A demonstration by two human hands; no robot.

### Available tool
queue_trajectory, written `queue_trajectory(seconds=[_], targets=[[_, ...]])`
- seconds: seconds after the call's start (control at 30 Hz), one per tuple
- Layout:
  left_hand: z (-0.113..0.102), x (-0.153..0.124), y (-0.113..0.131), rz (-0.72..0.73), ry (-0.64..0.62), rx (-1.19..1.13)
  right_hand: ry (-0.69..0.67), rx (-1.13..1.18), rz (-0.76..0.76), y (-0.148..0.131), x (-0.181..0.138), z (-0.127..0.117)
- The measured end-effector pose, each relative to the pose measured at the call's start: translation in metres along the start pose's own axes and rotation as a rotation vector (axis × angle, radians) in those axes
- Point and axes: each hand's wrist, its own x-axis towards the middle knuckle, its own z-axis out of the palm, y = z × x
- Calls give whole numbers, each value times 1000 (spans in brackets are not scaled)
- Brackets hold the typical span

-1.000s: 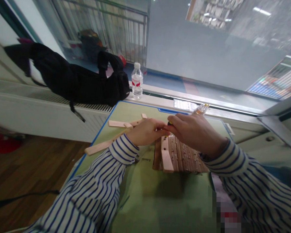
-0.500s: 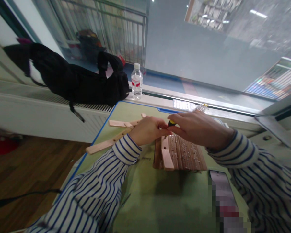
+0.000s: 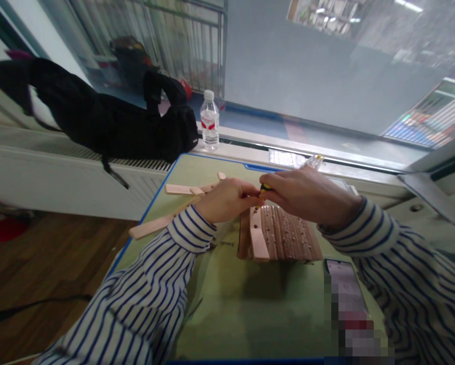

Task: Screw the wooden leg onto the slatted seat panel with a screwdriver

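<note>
Tool at the Strip's Far End

We seem to be working a yellow-and-black tool [image 3: 266,187] into a wooden strip [image 3: 259,242] lying on a corrugated block [image 3: 292,235]; the next move likely calls for steady alignment. Our right hand [image 3: 305,196], back upward, grips the handle. Our left hand [image 3: 227,200] reaches beside it, fingertips together; we cannot tell whether they pinch anything.

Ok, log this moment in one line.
right hand: holds yellow-black handle; left hand: beside handle; wooden piece: on brown block; bottle: upright
</note>
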Motion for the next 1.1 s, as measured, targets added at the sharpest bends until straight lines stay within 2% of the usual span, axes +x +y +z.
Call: queue_trajectory(seconds=[0.17,0.33,0.5,0.67,0.83,1.1], targets=[[-1,0,0,16,-18,15,22,-22,56,-3,-1,2],[-1,1,0,-4,34,33,6,-34,51,-3,2,0],[3,2,-2,-28,122,49,-6,-75,2,-3,4,-2],[4,1,-5,-35,148,55,-43,-24,-58,-1,2,-8],[2,0,-3,-9,113,30,-27,-1,-55,0,0,-8],[0,2,0,51,7,-49,-13,-26,50,-1,1,-2]])
